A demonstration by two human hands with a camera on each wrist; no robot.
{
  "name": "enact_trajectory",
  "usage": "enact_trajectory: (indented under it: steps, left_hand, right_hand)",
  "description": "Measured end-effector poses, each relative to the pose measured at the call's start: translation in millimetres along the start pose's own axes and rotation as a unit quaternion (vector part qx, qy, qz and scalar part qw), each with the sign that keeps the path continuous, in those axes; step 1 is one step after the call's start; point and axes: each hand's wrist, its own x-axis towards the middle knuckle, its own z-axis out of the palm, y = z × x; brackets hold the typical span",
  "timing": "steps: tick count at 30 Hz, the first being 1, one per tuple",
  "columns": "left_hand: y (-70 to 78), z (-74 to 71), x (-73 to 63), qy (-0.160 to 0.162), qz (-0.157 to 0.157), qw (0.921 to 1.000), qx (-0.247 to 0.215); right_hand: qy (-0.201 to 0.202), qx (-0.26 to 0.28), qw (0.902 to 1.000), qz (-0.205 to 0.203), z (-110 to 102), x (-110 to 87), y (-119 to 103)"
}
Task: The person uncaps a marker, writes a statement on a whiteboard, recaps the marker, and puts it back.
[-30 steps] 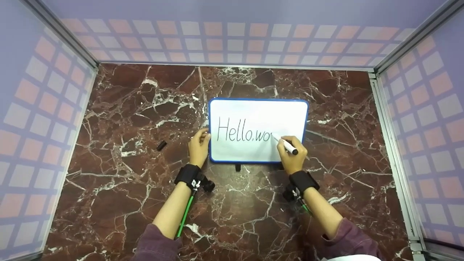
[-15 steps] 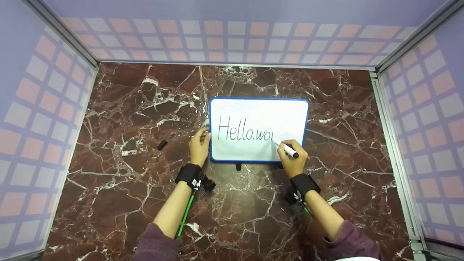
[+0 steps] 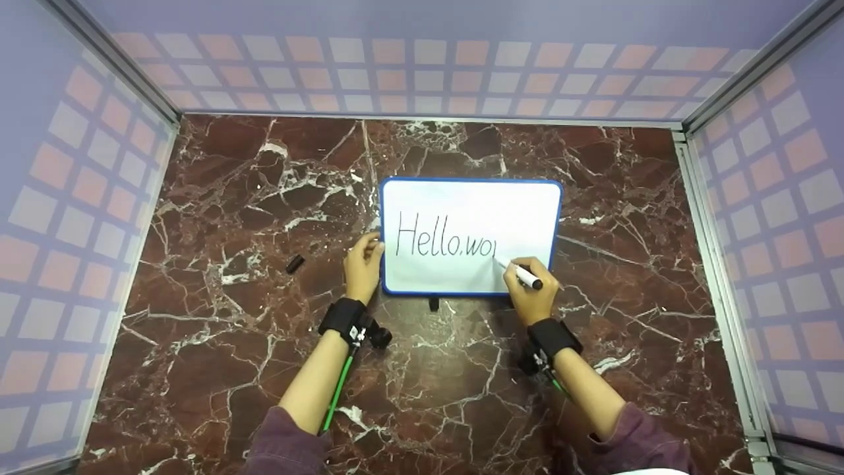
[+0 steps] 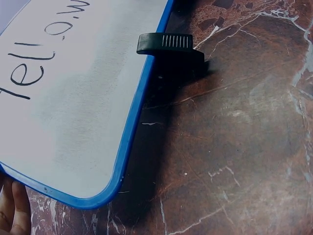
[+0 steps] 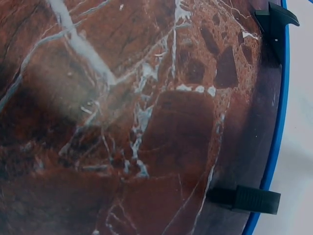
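Blue-framed rectangular whiteboard [image 3: 455, 198]: right hand [image 3: 534, 297], blocking 1 corner, pinches white, black-ended marker [image 3: 526, 275]; relaxed left hand [image 3: 362, 272] touches the frame; 2 black clips [image 5: 257, 199] protrude, black cylindrical cap [image 3: 295, 264] apart.

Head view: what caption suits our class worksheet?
Right hand holds marker to whiteboard lettered "Hello"; left hand at its edge.

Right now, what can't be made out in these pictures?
Head view: whether the tip of the marker touches the board; too small to tell.
Head view: the clip beside the right hand, lost in shadow there.
Left wrist view: most of the left hand and the start of the writing, cut off by the frame's edge.
Right wrist view: the marker and the writing, both outside the frame.
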Motion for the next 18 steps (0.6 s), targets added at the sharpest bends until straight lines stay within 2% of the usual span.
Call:
enact_trajectory:
  steps: [2, 10, 18]
  left_hand:
    - [0.5, -0.1, -0.1, 0.003, 0.001, 1.0000, -0.002]
    - [2.8, 0.0, 0.1, 0.002, 0.002, 1.0000, -0.002]
    - [0.3, 0.8, 0.7, 0.004, -0.008, 1.0000, -0.003]
  right_hand:
    - [0.003, -0.004, 1.0000, -0.002, -0.4, 1.8, -5.0]
    - [0.004, -0.007, 1.0000, 0.000, 5.0, 4.0, 18.5]
    - [0.014, 0.009, 0.9998, -0.006, 6.3, 8.5, 21.1]
